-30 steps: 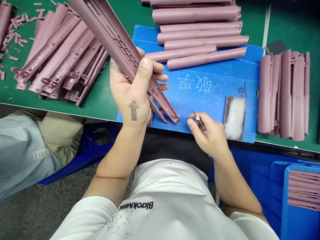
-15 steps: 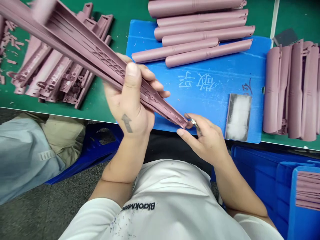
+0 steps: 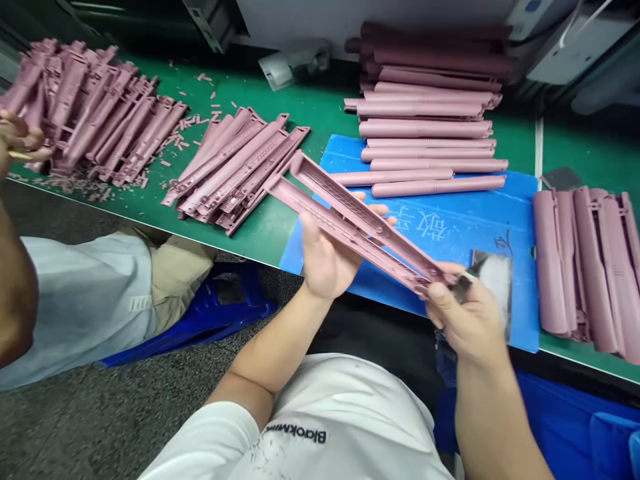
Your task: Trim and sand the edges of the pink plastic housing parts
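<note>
A long pink plastic housing (image 3: 345,230) slants across the front of my body, its two channel-shaped arms spread in a narrow V and meeting at the lower right. My right hand (image 3: 467,313) pinches that narrow end between thumb and fingers. Against its fingers sits a small dark metal tool (image 3: 461,285), whose kind I cannot make out. Beneath the middle of the housing lies my left hand (image 3: 325,263), thumb stretched up and fingers spread out behind, supporting it without closing round it.
A blue sheet (image 3: 360,287) lies on the green table (image 3: 270,223). Pink shells (image 3: 430,130) are stacked behind; others (image 3: 555,267) stand at the right. Pink parts (image 3: 240,167) and a larger heap (image 3: 90,113) lie left, among scraps. A co-worker's hand (image 3: 20,137) shows far left.
The housing has moved away from me and to the right, its two arms now plainly apart. My left hand has loosened its grip; my right hand has closed on the narrow end. The view has tilted up.
</note>
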